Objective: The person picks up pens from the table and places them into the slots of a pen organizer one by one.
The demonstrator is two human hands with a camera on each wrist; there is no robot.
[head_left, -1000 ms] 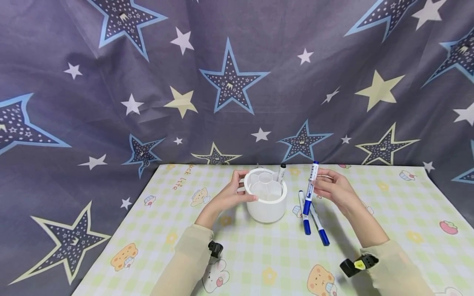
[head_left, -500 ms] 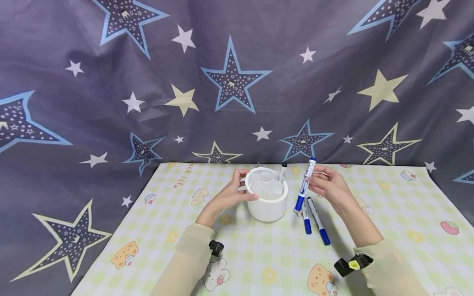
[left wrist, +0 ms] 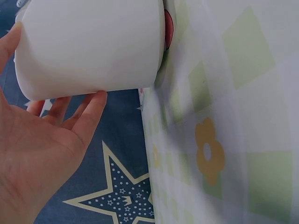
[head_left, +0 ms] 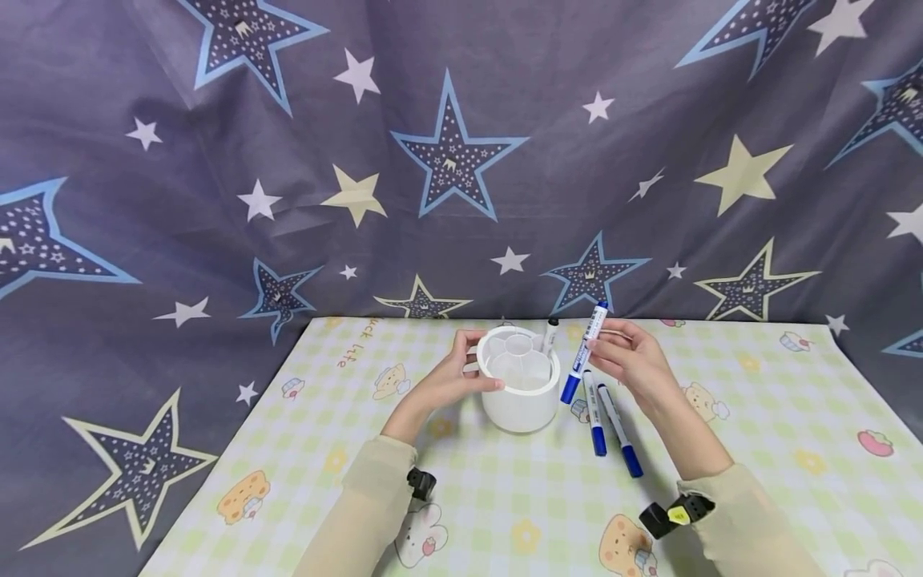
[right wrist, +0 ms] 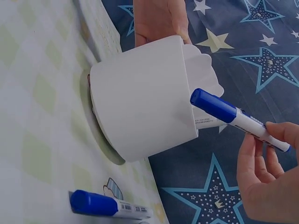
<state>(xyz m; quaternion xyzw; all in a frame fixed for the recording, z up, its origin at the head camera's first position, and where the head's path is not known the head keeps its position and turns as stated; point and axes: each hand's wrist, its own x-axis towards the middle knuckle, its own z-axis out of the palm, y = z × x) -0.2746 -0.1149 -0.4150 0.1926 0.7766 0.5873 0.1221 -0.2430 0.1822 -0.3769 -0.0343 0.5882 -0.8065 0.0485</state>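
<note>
Covering the table (head_left: 505,513) is a green-checked cartoon cloth printed "Luck Life", backed by a star-patterned curtain (head_left: 216,200). The left hand (head_left: 447,381) curls around the white divided pen holder (head_left: 521,393). The right hand (head_left: 634,362) pinches a blue marker (head_left: 584,353), tilted, just beside the holder's rim.

Legible text: "Lite" in orange letters on the checked table mat (head_left: 346,350), centre-left of the head view. Printing on the marker labels is too small to read.
</note>
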